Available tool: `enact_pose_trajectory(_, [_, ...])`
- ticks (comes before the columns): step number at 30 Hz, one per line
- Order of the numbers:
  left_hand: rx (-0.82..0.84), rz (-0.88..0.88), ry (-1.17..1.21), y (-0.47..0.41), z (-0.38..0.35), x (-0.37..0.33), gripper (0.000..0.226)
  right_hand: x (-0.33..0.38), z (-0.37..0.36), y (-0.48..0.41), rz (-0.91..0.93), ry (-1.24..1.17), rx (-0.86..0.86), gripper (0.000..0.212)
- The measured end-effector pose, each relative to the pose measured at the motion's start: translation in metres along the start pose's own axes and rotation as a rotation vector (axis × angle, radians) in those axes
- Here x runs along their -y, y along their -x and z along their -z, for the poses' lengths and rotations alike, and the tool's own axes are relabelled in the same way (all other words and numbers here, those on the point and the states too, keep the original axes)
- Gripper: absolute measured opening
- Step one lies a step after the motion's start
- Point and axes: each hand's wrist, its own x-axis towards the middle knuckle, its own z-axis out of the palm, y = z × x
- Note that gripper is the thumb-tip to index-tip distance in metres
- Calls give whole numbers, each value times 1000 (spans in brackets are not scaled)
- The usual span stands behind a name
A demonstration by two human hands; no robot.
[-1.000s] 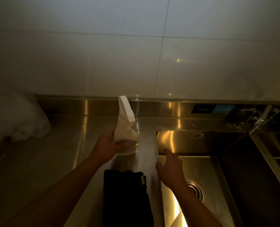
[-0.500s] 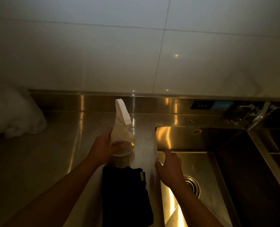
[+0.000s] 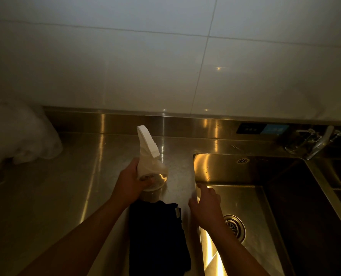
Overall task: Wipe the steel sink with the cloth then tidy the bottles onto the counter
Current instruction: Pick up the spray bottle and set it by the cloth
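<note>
Head view: left hand (image 3: 129, 183) fingers clamp spray bottle (image 3: 150, 166) beside cloth (image 3: 157, 240); right hand (image 3: 206, 208) fingers apart.

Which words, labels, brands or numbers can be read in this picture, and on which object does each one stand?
No text can be read here.
Spray bottle in the left hand: a dark band of print on its body, too blurred to read.
Dark panel on the steel backsplash: pale marks, too small to read.
Blue sticker beside that panel: nothing legible.
Black cloth: a small pale tag at its edge, no lettering visible.
</note>
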Motion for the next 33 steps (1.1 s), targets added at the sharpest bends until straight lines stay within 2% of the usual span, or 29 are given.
enact_pose_trajectory(10, [-84, 23, 5, 10, -11, 1, 55, 3, -15, 5, 25, 71, 35, 55])
enact_pose_trajectory(18, [-371, 137, -113, 25, -32, -8, 51, 12, -22, 11, 44, 83, 32, 57])
enact_pose_trajectory(20, [-395, 142, -118, 26, -34, -8, 54, 13, -23, 12, 52, 93, 36, 57])
enact_pose_trajectory(23, [-318, 76, -106, 24, -30, -5, 72, 12, -23, 15, 54, 86, 37, 57])
enact_pose_trajectory(26, [-152, -57, -150, 17, -16, -3, 91, 9, -22, 16, 37, 73, 33, 57])
enact_pose_trajectory(30, [181, -51, -22, 5, 14, -6, 86, 6, -19, 16, 26, 82, 33, 57])
enact_pose_trajectory(33, [274, -58, -46, 0, 25, -8, 80, 4, -18, 15, 23, 86, 35, 57])
